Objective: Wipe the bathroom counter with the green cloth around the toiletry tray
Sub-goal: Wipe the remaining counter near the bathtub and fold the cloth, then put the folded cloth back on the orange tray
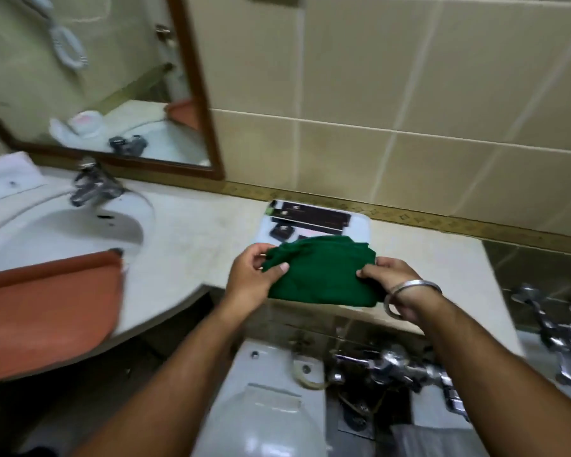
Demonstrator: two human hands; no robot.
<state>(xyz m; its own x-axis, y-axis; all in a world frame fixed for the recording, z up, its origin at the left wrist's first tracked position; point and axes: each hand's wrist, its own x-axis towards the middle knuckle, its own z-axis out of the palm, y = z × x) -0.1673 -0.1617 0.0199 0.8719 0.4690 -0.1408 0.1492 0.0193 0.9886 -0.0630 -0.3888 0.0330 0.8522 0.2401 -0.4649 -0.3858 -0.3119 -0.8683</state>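
Both hands hold a folded green cloth (320, 275) just above the front part of the beige counter (198, 239). My left hand (254, 278) pinches its left edge, and my right hand (393, 285), with a metal bangle on the wrist, grips its right edge. Behind the cloth lies the white toiletry tray (360, 225) holding dark boxes and packets; the cloth hides the tray's front part.
A white sink (63, 232) with a chrome tap (93, 186) lies to the left, with an orange-brown edge (47, 301) in front. A mirror (89, 77) hangs above. Below are a toilet (261, 417), chrome flush pipes (396, 367) and taps (561, 331) at right.
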